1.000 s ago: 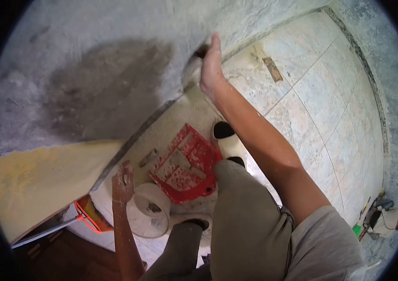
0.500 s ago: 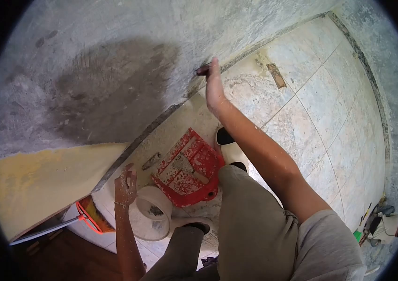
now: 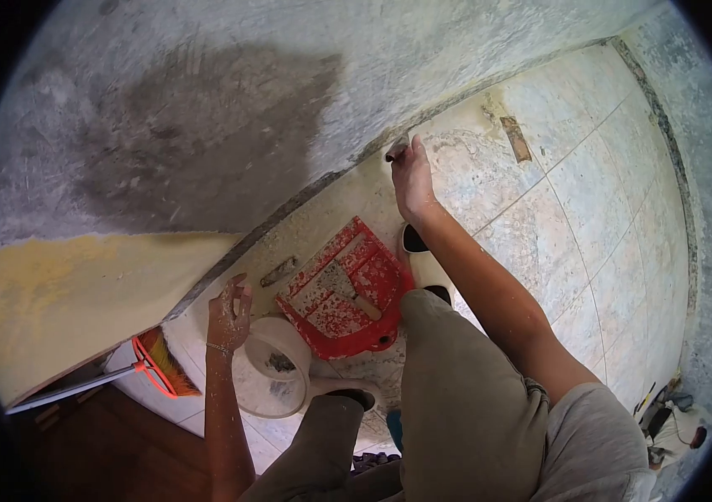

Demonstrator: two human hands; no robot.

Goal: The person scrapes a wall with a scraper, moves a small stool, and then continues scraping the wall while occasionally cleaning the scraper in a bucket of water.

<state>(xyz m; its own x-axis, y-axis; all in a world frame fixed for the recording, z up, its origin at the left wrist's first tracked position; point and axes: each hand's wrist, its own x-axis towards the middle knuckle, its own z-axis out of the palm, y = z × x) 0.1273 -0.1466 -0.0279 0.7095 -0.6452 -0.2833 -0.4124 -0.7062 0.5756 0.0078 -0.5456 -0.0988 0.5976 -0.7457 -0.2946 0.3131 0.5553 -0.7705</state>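
My right hand (image 3: 413,186) is closed on a small dark object (image 3: 397,151), held near the foot of the wall; its kind is partly hidden by my fingers. My left hand (image 3: 228,318) hovers above the rim of a white bucket (image 3: 299,347), fingers loosely bent and apart, holding nothing visible. Between my hands lies a red dustpan (image 3: 383,276) spattered with grey-white plaster. On it rests a scraper-like tool with a light handle (image 3: 367,306). A dark, damp-looking patch (image 3: 222,138) covers part of the grey wall (image 3: 423,50).
A narrow plaster-smeared piece (image 3: 279,271) lies beside the dustpan. A broom with orange trim (image 3: 159,368) leans at lower left. A brown strip (image 3: 516,140) lies on the tiled floor (image 3: 573,209). My knees and shoes are close below; assorted items (image 3: 674,427) sit at far right.
My right hand has drawn back from the wall, toward the dustpan, with the small dark object still in it. My left hand stays beside the bucket. The view has shifted slightly.
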